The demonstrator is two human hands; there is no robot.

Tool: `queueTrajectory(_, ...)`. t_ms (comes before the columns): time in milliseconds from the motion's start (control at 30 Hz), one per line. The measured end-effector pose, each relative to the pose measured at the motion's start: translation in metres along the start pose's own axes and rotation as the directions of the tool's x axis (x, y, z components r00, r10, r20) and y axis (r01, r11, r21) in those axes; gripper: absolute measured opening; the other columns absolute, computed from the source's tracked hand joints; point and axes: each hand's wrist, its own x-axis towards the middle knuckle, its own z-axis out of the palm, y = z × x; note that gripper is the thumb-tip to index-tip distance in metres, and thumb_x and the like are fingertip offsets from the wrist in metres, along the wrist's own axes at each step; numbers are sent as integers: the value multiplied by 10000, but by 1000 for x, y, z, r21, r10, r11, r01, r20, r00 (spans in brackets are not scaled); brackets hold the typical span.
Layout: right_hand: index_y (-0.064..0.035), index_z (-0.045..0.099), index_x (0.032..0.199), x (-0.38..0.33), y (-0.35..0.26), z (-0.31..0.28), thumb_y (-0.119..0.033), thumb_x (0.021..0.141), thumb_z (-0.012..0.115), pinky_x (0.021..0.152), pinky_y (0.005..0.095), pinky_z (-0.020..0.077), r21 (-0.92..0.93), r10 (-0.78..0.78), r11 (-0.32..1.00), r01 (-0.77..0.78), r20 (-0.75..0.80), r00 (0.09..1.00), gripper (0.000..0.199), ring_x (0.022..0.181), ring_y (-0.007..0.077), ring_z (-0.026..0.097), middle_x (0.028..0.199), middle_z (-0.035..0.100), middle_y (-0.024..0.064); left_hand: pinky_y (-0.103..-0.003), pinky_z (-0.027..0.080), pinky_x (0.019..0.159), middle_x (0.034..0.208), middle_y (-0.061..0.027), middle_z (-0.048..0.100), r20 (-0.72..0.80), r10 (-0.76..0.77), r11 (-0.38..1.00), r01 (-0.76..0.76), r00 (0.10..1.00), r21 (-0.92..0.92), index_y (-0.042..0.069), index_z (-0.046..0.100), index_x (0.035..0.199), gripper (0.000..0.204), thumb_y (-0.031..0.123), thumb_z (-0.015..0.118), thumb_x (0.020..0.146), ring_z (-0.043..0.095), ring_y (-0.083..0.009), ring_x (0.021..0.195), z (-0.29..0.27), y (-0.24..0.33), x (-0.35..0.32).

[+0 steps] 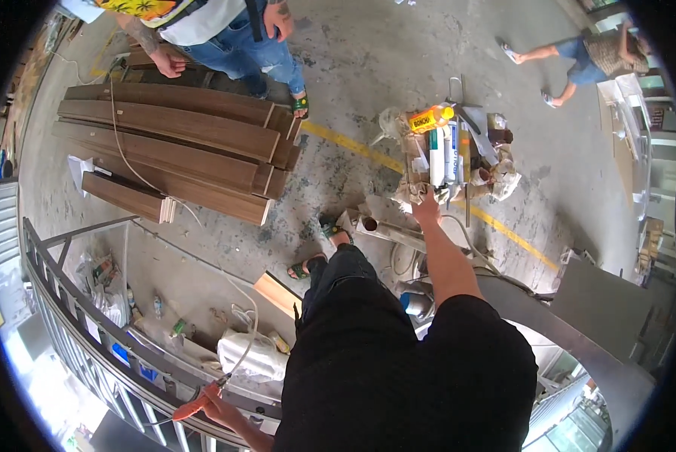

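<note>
Low at the left, my left hand [225,413] is wrapped round an orange-red air blow gun [192,405]. A thin nozzle points left from it, and a pale hose [253,325] runs up from its fitting. My right hand [427,209] reaches forward, its fingers closed on a crumpled beige rag [411,191] at the near edge of a cluttered stand; the fingertips are partly hidden. Beside the rag on the stand are a white and blue sealant tube [451,153], a white and green tube [436,156] and a yellow bottle with an orange cap [431,118].
Stacked brown boards [180,143] lie at the left, another person [232,38] standing behind them. A second person [586,64] is at the far right. A curved metal railing [104,331] bends round the lower left. Beneath the stand is a metal tube [398,232].
</note>
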Motion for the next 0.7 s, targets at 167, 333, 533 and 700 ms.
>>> queueTrajectory(167,-127,496,1373,41,23,15,-343,801,708,990,480,481,168,13,986,-2,-68,998,647,1195,379,588,1261,642,174,-325,535,755,923,-128,698,65,52,997,-55,997,46,-73,666,1001,373,296,605,1001,647,-189,824,14,12,-11)
queueTrajectory(333,-132,642,1179,11,9,-29,-430,811,655,954,486,488,243,106,968,-70,-139,985,473,1149,384,608,1200,663,187,-325,530,747,903,-108,690,66,72,997,-73,995,15,-45,673,995,360,310,610,997,640,-178,816,33,47,-20)
queueTrajectory(533,-70,710,1101,36,54,-78,-536,833,652,732,425,545,596,4,796,106,-180,984,541,807,317,696,978,717,141,-304,526,773,952,-68,688,169,159,987,-150,973,-62,-17,675,1049,362,331,586,1007,636,-157,864,46,46,3)
queueTrajectory(700,-26,661,1162,8,-9,-121,-410,938,606,571,292,515,904,-336,398,156,-15,942,448,682,182,653,1029,677,53,-327,506,856,965,-108,692,102,173,961,-145,980,-237,-51,671,988,268,191,557,1002,632,-182,896,55,70,-21)
